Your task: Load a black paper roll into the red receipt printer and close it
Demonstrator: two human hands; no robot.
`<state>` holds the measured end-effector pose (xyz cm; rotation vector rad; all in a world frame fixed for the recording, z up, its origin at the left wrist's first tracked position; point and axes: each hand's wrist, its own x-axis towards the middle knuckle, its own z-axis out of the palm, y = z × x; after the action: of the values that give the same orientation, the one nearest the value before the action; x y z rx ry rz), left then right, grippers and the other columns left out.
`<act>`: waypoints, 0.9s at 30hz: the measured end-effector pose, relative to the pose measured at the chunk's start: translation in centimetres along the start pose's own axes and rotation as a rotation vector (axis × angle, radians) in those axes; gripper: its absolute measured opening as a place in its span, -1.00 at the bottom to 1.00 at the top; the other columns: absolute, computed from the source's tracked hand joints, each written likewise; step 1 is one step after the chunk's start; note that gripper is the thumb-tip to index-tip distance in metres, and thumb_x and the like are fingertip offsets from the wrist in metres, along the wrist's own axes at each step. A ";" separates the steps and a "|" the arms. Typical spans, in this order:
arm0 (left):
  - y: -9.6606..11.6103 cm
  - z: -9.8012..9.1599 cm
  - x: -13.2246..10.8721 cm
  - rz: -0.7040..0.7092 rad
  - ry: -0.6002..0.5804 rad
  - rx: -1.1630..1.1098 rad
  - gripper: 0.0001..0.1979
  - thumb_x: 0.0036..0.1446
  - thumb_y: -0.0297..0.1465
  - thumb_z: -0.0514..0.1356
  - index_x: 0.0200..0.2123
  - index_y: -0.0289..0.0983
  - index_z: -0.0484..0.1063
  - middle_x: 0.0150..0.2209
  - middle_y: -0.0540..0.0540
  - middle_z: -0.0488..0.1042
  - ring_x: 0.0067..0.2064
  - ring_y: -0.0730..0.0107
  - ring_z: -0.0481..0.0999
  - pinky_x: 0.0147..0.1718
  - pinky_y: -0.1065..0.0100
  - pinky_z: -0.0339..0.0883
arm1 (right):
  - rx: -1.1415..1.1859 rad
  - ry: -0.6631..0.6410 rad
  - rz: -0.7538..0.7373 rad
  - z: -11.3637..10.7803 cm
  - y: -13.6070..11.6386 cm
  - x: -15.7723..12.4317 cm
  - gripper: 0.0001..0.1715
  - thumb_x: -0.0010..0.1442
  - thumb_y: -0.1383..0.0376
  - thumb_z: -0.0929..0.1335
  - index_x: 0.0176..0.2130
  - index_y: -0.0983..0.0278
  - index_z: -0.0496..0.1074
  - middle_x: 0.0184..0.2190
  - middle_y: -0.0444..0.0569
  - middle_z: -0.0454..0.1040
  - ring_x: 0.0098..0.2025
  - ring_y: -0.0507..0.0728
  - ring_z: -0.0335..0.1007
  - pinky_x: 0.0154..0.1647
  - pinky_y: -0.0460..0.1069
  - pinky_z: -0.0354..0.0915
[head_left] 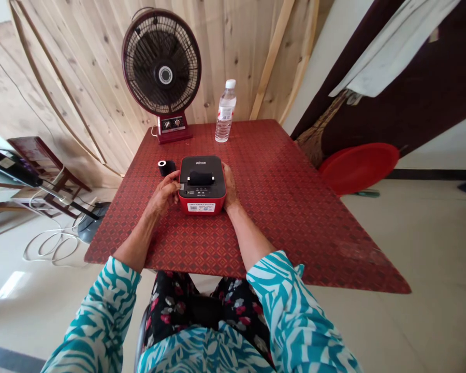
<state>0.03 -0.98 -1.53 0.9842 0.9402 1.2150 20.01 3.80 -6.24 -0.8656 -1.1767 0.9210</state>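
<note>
A compact red and black label printer sits near the middle of the table, with a black raised part on its lid and a white label on its front. My left hand grips its left side, with the fingertips near a small silver spot on the side. My right hand holds its right side, with the fingers curled against the casing. Just left of the printer, a small black roll stands on the table, close to my left hand but not touching it.
The red patterned table carries a clear water bottle and a dark red desk fan at its far edge. A red plastic basin and a broom stand beyond the right edge. Cables and a wooden stool lie left.
</note>
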 end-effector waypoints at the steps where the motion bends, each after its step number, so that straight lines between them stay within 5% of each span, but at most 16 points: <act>1: 0.0 0.0 0.0 0.004 0.002 0.001 -0.37 -0.18 -0.39 0.31 0.05 -0.31 0.36 -0.57 0.17 0.38 -0.69 0.60 0.27 -0.69 0.46 0.11 | 0.005 0.005 0.010 0.0 0.0 0.0 -0.39 0.28 -0.15 0.15 0.02 0.15 0.45 0.07 -0.03 0.51 0.16 0.18 0.34 0.27 0.17 0.23; 19: -0.2 0.4 -0.6 0.095 0.070 0.006 -0.41 -0.18 -0.37 0.31 0.02 -0.30 0.41 -0.57 0.16 0.34 -0.66 0.60 0.25 -0.67 0.46 0.11 | 0.010 0.053 0.049 0.2 1.2 0.8 -0.31 0.26 -0.19 0.15 0.09 0.17 0.40 0.17 0.03 0.44 0.25 0.20 0.27 0.36 0.20 0.12; 27: 3.5 0.4 0.8 0.298 0.049 0.466 -0.63 0.00 -0.18 0.32 -0.19 -0.31 0.55 -0.61 0.08 0.34 -0.63 0.58 0.24 -0.63 0.48 0.10 | 0.051 0.077 0.073 0.4 1.0 0.9 -0.23 0.16 -0.28 0.19 0.02 0.20 0.45 0.12 0.06 0.49 0.20 0.23 0.33 0.33 0.21 0.18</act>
<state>-0.55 0.06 1.88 1.5110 1.1754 1.2962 19.63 5.07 -6.74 -0.8999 -1.0571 0.9649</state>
